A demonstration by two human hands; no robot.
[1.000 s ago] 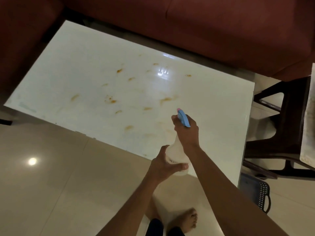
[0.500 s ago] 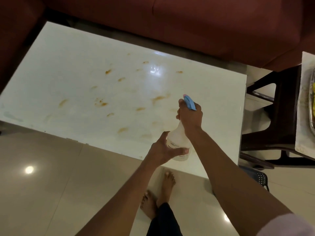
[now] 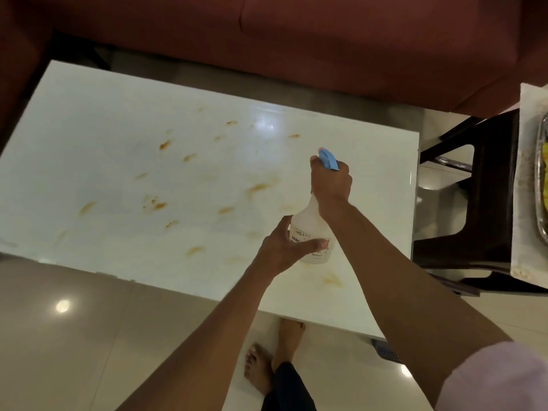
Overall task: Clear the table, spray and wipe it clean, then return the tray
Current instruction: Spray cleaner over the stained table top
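Over the white table (image 3: 118, 143), one spray bottle (image 3: 311, 223) is held tilted in two hands. The right hand (image 3: 332, 185) is wrapped around its blue trigger head (image 3: 328, 160); the left hand (image 3: 284, 247) clasps the pale body, whose contents I cannot make out. Roughly a dozen orange-brown stains (image 3: 258, 186) mark the tabletop. At the right edge, on another surface, one metal tray (image 3: 541, 179) holds something yellow.

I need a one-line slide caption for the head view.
Both hands hold a spray bottle over the stained white table: right hand at the trigger, left hand at the base.
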